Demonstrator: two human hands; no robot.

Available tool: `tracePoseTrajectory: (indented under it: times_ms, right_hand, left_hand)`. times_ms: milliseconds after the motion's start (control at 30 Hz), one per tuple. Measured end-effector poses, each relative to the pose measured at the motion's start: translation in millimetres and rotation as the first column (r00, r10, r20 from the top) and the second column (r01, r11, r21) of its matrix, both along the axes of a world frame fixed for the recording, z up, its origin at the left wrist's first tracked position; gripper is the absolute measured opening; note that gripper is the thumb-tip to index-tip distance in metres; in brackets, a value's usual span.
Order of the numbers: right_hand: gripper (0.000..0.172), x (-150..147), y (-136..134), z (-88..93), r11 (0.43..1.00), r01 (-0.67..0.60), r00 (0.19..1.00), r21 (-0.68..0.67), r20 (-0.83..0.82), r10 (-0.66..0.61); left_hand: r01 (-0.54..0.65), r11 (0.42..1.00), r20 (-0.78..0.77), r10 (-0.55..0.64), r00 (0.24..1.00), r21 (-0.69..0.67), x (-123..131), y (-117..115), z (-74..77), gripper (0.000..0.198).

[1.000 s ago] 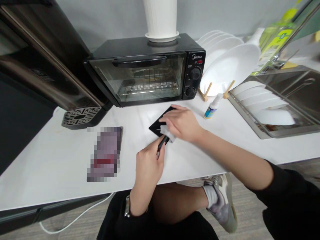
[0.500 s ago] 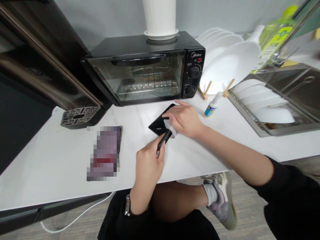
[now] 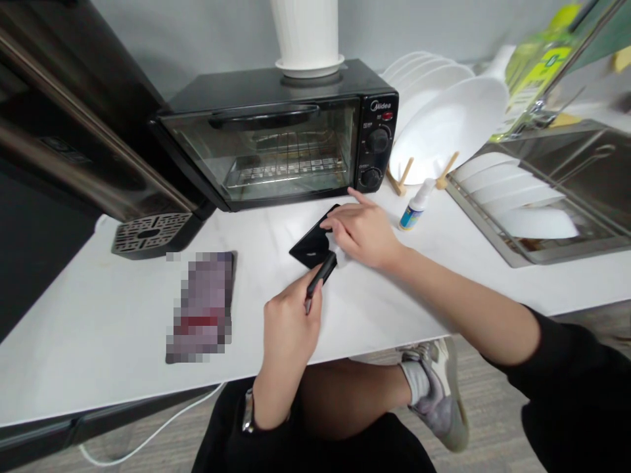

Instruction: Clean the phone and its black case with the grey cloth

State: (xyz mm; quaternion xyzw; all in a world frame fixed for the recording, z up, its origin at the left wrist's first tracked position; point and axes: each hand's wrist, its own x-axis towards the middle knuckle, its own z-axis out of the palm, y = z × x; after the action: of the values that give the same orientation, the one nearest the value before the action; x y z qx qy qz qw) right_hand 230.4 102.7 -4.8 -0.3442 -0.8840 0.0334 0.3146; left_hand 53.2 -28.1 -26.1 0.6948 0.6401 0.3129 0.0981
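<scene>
I see a white countertop (image 3: 98, 328) running along a grey wall, with a black toaster oven (image 3: 280, 151) at the back and a ribbed white pot (image 3: 306, 33) on top of it. To its right white plates (image 3: 444, 125) lean in a wooden rack, a small spray bottle (image 3: 414, 209) stands just before them, and a steel sink (image 3: 566, 177) holds more dishes.

The black slab (image 3: 311, 244) lies flat on the counter in front of the oven. My view shows the left hand (image 3: 288, 322) closed around a black pen (image 3: 319, 276), whose tip is at the slab's near edge. The right hand (image 3: 367, 231) lies half-curled on the slab, forefinger stretched out, over a white wipe (image 3: 340, 257).

The wipe is mostly hidden, so I cannot tell whether the fingers pinch it or only press it. A flat rectangle (image 3: 201, 305) to the left is blurred out, and the pot's top is cut off.
</scene>
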Motion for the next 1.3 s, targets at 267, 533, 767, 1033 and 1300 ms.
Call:
tracePoseTrajectory:
  times_ms: [267, 533, 767, 1033, 1300]
  right_hand:
    - [0.042, -21.0, -29.6, -1.9, 0.973, -0.217, 0.976, 0.072, 0.043, 0.214]
    - [0.045, -1.1, 1.0, -1.8, 0.997, 0.073, 0.997, 0.010, -0.039, -0.072]
    - [0.045, -29.7, -31.9, -5.9, 0.964, -0.241, 0.970, 0.110, 0.039, 0.238]
    - [0.044, -4.9, -2.6, -4.7, 0.987, 0.159, 0.978, -0.014, -0.137, -0.160]
    - [0.045, -22.6, -23.2, -4.8, 0.978, -0.187, 0.981, 0.089, 0.061, 0.183]
  left_hand:
    - [-0.030, 0.999, -0.034, 0.029, 0.999, -0.030, -1.6, 0.1, 0.6, 0.021]
    - [-0.011, 1.000, 0.030, 0.012, 0.999, -0.026, -0.5, -0.4, 1.0, 0.028]
    - [-0.045, 0.999, -0.062, 0.045, 0.997, -0.004, -3.2, 1.2, -0.8, 0.022]
    - [-0.017, 0.999, 0.038, 0.019, 0.999, -0.039, -0.5, 0.3, 2.0, 0.029]
    - [-0.041, 0.999, -0.037, 0.041, 0.998, -0.014, -3.3, 1.2, -1.1, 0.022]
